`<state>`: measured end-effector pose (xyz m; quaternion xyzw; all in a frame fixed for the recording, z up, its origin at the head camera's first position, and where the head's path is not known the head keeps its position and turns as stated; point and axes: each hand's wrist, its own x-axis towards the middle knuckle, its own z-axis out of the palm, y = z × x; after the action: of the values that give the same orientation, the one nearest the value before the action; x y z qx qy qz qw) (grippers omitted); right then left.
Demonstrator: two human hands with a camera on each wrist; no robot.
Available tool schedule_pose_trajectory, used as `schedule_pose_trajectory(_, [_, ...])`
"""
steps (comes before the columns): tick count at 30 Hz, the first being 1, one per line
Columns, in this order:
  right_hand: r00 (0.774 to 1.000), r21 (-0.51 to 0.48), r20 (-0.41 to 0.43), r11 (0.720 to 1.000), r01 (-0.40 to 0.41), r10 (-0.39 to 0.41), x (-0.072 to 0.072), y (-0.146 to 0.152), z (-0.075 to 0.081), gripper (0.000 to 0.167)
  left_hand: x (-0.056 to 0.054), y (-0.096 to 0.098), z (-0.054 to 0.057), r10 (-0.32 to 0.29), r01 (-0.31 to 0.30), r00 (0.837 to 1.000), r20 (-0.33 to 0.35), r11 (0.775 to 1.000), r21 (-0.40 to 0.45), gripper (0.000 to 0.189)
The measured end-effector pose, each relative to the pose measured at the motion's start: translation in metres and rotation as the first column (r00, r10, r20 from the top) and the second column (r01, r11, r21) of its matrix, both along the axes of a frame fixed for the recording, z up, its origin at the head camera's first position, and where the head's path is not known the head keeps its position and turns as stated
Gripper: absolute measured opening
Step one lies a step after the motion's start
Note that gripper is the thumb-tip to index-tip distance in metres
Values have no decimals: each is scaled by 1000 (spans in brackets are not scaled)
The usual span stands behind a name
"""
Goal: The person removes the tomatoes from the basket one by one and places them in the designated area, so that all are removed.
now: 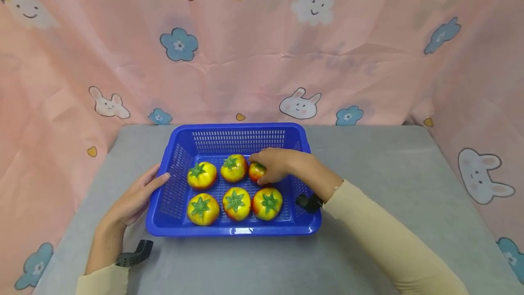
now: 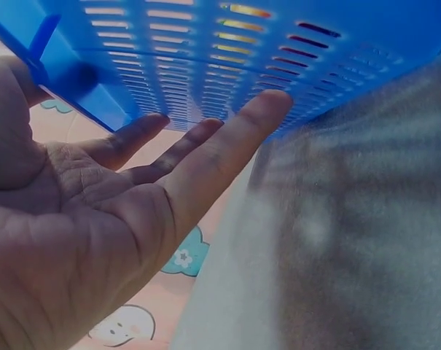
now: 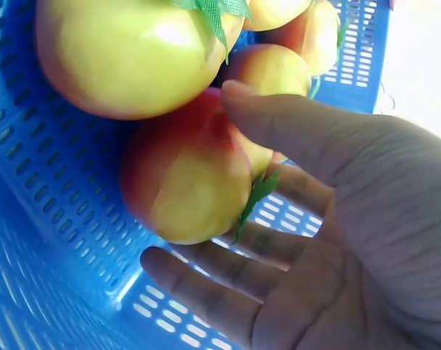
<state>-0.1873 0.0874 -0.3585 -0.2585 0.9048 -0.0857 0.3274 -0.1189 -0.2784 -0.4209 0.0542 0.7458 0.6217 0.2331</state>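
A blue plastic basket [image 1: 235,231] stands on the table, holding several artificial tomatoes, yellow and red with green star-shaped leaves, in two rows. At the basket's left side, my left hand [image 1: 133,198] holds the rim, thumb over the edge. In the left wrist view, that hand's fingers [image 2: 227,149] lie against the slotted outer wall. My right hand [image 1: 275,164] reaches inside and grips the tomato [image 1: 256,173] at the back right, partly hidden beneath it. In the right wrist view, thumb and fingers lie around this tomato [image 3: 194,182], and another tomato [image 3: 125,55] touches it.
The grey table [image 1: 368,163] extends on both sides of the basket and in front of it. A pink patterned cloth [image 1: 245,76] hangs behind and at both sides. Dark straps with a black piece [image 1: 135,255] sit at the wrists.
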Motion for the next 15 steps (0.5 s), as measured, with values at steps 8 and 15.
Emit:
schedule_pose_trajectory(8, [1000, 26, -10, 1000, 16, -16, 1, 1, 1, 70, -2, 2, -1, 6, -6, 1000, 18, 999, 37, 70])
schedule_pose_trajectory(15, [999, 22, -27, 999, 26, -25, 3, 2, 0, 72, -1, -1, -2, 3, -3, 1000, 9, 1000, 20, 70])
